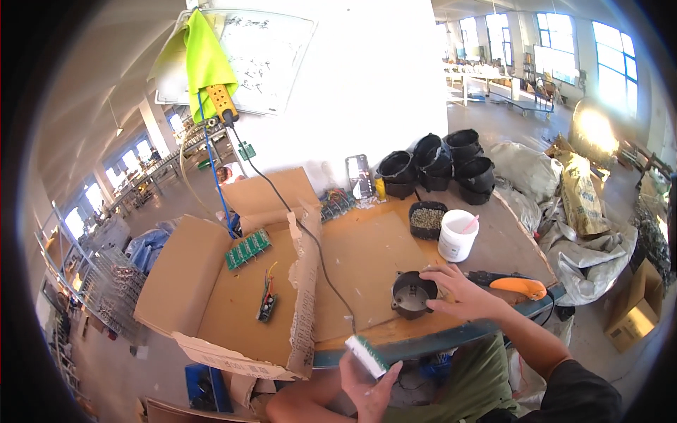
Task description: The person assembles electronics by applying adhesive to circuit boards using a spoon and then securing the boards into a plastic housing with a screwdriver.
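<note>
White on the plastic tub; in front of it, black on round housing, white-and-green on circuit board; to its right, orange on tool handle; left, speckled tan on granules.

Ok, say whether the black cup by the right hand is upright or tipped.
Upright: the black cup's open mouth faces up, showing its inside floor, by the right hand.

left hand holds a green-and-white rectangular board between its fingers; right hand has spread fingers at a round black plastic cup, white cylindrical tub beyond them.
</note>
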`<state>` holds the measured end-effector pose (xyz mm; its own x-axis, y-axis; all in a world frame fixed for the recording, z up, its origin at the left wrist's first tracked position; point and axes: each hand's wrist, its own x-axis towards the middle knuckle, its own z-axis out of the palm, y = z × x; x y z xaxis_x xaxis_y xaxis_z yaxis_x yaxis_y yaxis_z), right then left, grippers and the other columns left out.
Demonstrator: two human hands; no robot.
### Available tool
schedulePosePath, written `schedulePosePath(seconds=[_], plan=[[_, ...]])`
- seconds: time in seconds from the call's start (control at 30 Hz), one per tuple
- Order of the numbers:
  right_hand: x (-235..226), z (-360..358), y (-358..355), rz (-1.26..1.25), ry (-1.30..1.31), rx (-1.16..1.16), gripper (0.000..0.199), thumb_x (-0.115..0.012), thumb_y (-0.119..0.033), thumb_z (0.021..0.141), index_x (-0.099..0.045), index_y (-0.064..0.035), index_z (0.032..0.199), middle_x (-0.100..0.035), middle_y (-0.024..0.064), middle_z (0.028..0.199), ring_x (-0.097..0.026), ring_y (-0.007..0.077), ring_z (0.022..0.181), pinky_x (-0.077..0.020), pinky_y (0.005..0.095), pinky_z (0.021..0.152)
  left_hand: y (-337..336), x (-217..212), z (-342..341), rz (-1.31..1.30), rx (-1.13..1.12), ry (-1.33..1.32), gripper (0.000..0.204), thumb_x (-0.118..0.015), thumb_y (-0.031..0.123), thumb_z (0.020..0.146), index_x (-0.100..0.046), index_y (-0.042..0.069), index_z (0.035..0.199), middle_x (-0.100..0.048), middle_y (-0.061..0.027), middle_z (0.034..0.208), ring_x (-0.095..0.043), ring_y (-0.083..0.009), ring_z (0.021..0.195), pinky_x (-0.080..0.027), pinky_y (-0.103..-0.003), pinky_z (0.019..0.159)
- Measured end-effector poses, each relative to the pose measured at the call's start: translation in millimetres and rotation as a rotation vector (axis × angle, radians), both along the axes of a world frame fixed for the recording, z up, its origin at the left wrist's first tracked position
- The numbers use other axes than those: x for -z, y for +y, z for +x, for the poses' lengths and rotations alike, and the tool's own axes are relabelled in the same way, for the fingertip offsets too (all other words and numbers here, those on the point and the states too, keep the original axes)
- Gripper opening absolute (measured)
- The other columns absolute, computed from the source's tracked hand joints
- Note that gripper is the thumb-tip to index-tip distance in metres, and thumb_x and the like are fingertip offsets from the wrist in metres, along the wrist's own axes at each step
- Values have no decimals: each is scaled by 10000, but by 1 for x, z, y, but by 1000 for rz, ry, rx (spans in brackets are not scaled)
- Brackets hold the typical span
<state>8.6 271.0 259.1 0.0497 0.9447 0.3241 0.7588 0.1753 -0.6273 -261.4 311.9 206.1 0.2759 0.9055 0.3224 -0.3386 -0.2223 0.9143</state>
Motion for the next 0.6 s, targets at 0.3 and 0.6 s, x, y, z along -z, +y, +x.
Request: schedulePosePath(seconds=[0.3,0.6], plan=[[6,-73,-45,-147,868,-103,506,-330,-399,1089,-617,7,1183,-652,105,1159,-588,202,1084,-466,359,952,14,-33,26,247,412,-141,867,-970,143,584,-517,-43,1299,-488,-112,1278,-540,-212,1135,-431,-342,995],[57,-91,-59,-898,1689,-516,466,-501,-488,1015,-535,-153,1339,-666,-22,1133,-672,105,918,-530,266,700,21,-54,37,652,856,157,801,-942,258,572,-566,40,1245,-526,-158,1277,-450,-378,1198,-363,-475,1008]])
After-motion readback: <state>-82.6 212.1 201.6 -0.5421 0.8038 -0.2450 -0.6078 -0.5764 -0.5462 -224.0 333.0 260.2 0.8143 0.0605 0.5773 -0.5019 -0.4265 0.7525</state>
